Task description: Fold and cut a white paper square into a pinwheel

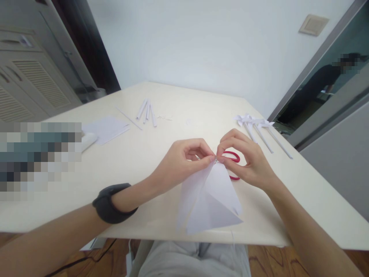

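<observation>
A thin white paper sheet (211, 209) with slits and a folded flap hangs from my fingertips over the near part of the table. My left hand (191, 156) pinches its top corner between thumb and fingers. At the same corner, almost touching it, my right hand (245, 157) is closed in a pinch too; the exact spot between its fingertips is hidden. Scissors with red handles (235, 177) lie behind the paper, partly covered by my right hand.
On the white table (129, 215), finished paper pinwheels (255, 122) on paper sticks lie at the right. Several rolled paper tubes (147, 110), a thin stick (128, 118) and a stack of white paper (105, 129) lie at the back left. A person (317, 84) is beyond the opening.
</observation>
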Demonstrator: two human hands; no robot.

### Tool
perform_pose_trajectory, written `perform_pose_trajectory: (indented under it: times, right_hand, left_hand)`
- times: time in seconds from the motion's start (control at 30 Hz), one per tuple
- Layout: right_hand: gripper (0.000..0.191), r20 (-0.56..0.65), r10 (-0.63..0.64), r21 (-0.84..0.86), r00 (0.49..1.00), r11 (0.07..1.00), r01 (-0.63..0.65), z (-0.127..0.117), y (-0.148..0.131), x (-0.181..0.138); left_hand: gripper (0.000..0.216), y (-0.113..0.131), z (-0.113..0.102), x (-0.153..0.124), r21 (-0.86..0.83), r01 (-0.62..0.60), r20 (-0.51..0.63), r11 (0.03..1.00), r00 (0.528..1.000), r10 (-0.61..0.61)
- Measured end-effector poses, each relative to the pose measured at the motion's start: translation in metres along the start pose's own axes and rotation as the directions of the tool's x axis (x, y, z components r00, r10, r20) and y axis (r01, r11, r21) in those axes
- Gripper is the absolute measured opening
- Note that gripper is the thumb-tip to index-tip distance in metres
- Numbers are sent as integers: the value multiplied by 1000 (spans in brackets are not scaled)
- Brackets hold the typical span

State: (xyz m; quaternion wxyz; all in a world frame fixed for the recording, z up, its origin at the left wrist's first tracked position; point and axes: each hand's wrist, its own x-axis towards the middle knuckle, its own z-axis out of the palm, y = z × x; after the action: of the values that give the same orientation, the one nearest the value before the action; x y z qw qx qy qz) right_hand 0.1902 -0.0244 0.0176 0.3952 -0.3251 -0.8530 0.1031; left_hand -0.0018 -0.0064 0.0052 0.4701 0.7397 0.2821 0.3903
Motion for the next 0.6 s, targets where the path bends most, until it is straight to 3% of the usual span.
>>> perform_pose_trajectory:
  times: [0.23,0.6]
  right_hand:
    - [12,-26,43,-26,999,999,-43,2,-2,0]
    - [6,-53,86,13,995,996,-85,2,-1,0]
  left_hand:
    - [12,2,2,-4,172,-60,-80,983,994,74]
    - [12,1,3,-5,349,-171,-106,922,970,220]
